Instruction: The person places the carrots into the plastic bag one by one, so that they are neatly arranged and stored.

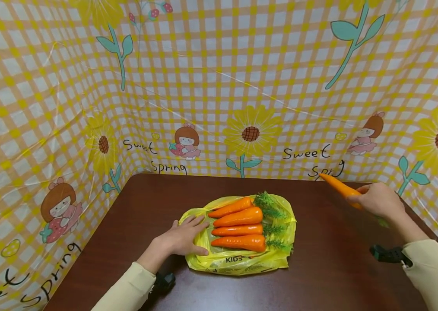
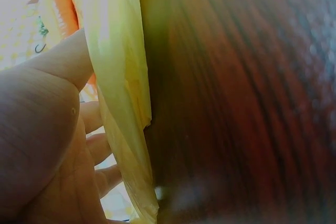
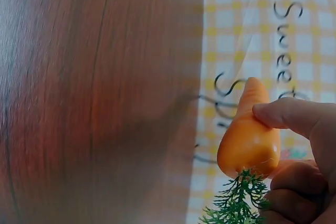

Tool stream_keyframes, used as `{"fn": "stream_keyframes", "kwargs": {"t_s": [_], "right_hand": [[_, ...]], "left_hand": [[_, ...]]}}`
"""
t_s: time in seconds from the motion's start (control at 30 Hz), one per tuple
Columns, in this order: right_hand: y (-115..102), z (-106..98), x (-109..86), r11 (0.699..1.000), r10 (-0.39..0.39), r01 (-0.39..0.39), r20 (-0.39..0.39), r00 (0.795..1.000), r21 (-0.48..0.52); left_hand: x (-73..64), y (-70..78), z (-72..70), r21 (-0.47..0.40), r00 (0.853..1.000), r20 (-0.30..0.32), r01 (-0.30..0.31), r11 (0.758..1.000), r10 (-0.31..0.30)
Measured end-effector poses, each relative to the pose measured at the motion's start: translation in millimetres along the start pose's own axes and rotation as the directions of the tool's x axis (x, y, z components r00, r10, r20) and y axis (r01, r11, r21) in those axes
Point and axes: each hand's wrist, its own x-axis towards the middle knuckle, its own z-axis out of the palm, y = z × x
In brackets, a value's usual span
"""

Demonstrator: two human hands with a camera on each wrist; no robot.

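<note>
Several orange carrots (image 1: 238, 242) with green feathery tops lie side by side on a yellow plastic bag (image 1: 238, 270), their tips pointing left. My left hand (image 1: 182, 237) rests on the bag's left edge with its fingers spread, close to the carrot tips. In the left wrist view the yellow plastic (image 2: 118, 51) stands up beside the thumb and fingers. Off to the right, my right hand (image 1: 378, 201) holds one carrot (image 1: 339, 186) above the table, pinched between thumb and fingers. The right wrist view shows that carrot (image 3: 249, 145) with its leafy top hanging at the near end.
A dark brown wooden table (image 1: 331, 268) lies under everything. Yellow checked cloth (image 1: 203, 95) printed with sunflowers and figures walls in the back and both sides. Dark wrist devices (image 1: 388, 254) sit at both sleeve cuffs.
</note>
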Motion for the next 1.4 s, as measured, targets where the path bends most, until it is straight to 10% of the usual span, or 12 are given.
{"fn": "stream_keyframes", "kwargs": {"t_s": [0.67, 1.4], "right_hand": [[-100.9, -5.3, -26.1, 0.980, -0.198, 0.198, -0.040, 0.979, 0.001], [-194.5, 21.1, -64.8, 0.907, -0.418, 0.421, 0.060, 0.906, -0.033]], "left_hand": [[1.5, 0.5, -4.5, 0.006, 1.000, -0.020, -0.006, 1.000, 0.006], [-2.1, -0.4, -0.2, -0.008, 1.000, 0.000, -0.012, 1.000, 0.012]]}}
